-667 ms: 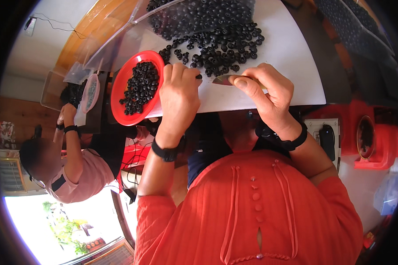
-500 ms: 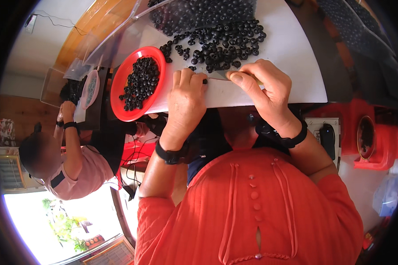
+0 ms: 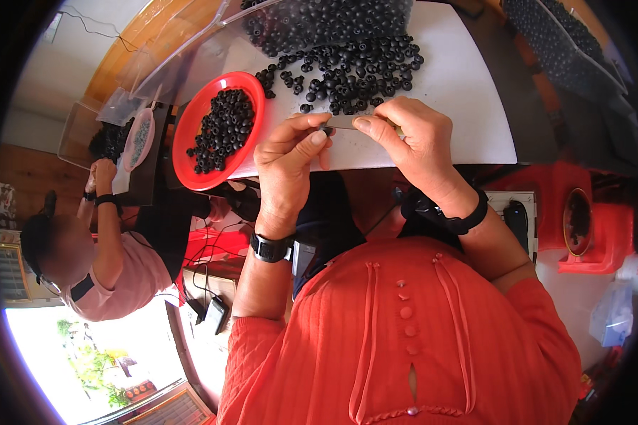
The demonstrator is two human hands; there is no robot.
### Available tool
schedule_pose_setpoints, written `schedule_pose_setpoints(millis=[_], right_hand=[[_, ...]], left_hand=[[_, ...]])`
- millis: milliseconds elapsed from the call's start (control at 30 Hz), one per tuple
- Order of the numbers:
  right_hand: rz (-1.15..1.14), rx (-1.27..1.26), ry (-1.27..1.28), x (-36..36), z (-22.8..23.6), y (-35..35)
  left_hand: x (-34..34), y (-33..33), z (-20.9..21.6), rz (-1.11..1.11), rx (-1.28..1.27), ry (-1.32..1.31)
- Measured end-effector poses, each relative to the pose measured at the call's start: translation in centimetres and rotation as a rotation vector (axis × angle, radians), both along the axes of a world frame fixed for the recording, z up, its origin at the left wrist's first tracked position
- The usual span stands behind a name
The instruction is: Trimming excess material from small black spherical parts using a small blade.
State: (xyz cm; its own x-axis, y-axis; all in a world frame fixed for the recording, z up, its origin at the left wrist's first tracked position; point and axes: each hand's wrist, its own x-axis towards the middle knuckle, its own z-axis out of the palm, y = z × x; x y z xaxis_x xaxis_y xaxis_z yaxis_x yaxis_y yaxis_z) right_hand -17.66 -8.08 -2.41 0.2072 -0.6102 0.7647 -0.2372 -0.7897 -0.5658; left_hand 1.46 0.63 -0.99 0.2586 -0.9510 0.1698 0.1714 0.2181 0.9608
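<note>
While the person's left hand (image 3: 282, 163) pinches a small black piece (image 3: 325, 130) between thumb and fingers, the right hand (image 3: 420, 145), just to its right, grips a slim blade (image 3: 343, 127). The blade lies nearly level, its long axis running from the right fingers toward the left fingertips; whether it touches the piece cannot be told. The piece is nearer the left hand, in the gap between the two, and too small to show its own long axis. Both hands are above the near edge of a white work surface (image 3: 471, 92). Beyond them spread loose black beads (image 3: 361, 71), with a clear bin (image 3: 326, 30) of more behind. Just left of the left hand sits a red dish (image 3: 191, 120) holding similar beads.
</note>
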Motion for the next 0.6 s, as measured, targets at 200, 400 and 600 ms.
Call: schedule_pose_setpoints(millis=[200, 400, 600], right_hand=[[-0.009, 0.059, 0.021, -0.06, 0.05, 0.11], [-0.008, 0.054, 0.058, -0.02, 0.22, 0.08], [-0.004, 0.024, 0.064, -0.06, 0.26, 0.12]], left_hand=[[0.57, -0.33, -0.62, -0.129, -0.068, 0.064], [0.64, -0.21, -0.47, -0.132, -0.08, 0.105], [0.44, -0.21, -0.28, -0.13, -0.085, 0.069]])
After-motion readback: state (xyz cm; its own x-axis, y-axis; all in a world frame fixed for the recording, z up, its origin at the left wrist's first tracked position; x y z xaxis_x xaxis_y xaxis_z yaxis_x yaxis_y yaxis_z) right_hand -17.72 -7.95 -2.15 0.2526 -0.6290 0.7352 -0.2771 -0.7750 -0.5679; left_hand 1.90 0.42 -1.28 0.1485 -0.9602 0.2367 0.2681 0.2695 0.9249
